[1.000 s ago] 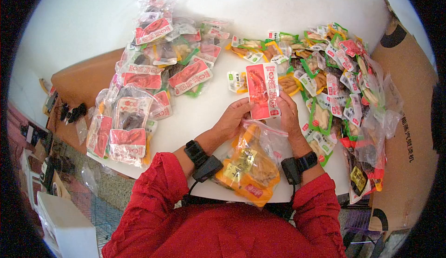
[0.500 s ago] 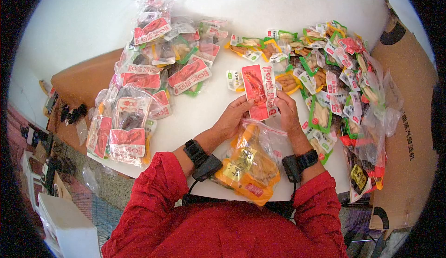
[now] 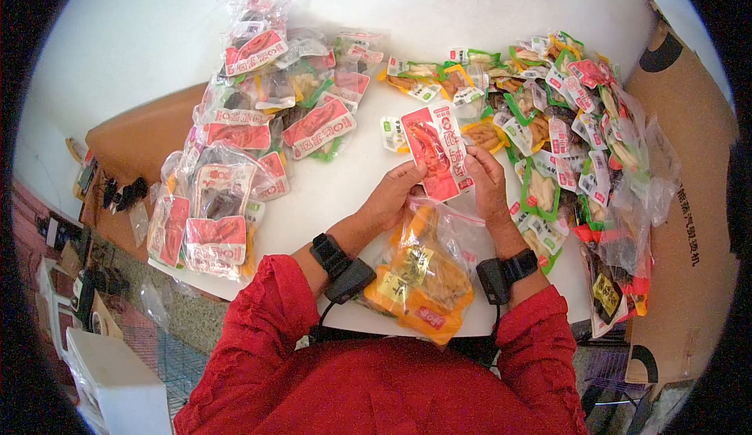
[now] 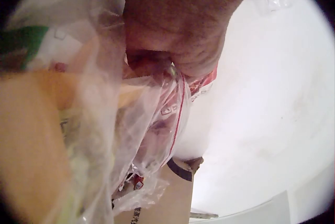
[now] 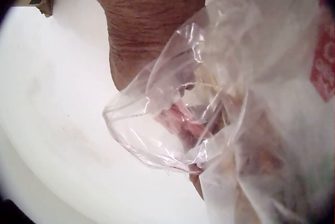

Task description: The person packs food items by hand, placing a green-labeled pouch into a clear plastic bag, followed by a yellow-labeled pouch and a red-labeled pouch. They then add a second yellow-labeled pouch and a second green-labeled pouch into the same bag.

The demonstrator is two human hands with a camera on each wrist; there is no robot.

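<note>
In the head view a red-and-white printed food packet (image 3: 432, 149) is held up over the table, its top leaning left. My left hand (image 3: 398, 192) pinches its lower left edge, thumb on the printed face. The right hand (image 3: 487, 184) holds its right edge, with some fingers hidden behind it. Just below the hands stands a clear zip bag (image 3: 468, 239) with a yellow-orange packet (image 3: 423, 282) inside. Its mouth, edged by a red zip line (image 4: 180, 114), lies close under the left hand in the left wrist view. Clear film (image 5: 157, 93) overlaps the right hand in the right wrist view.
Filled clear bags with red-and-white packets (image 3: 215, 239) are piled along the table's left side. A heap of small green- and yellow-edged food packets (image 3: 540, 192) covers the right. One small packet (image 3: 394, 135) lies behind the held one. Cardboard (image 3: 681, 200) stands at the right edge.
The red-and-white packet has tipped from nearly upright so that its top leans left. Both hands keep their hold and have barely shifted; the zip bag stays in place.
</note>
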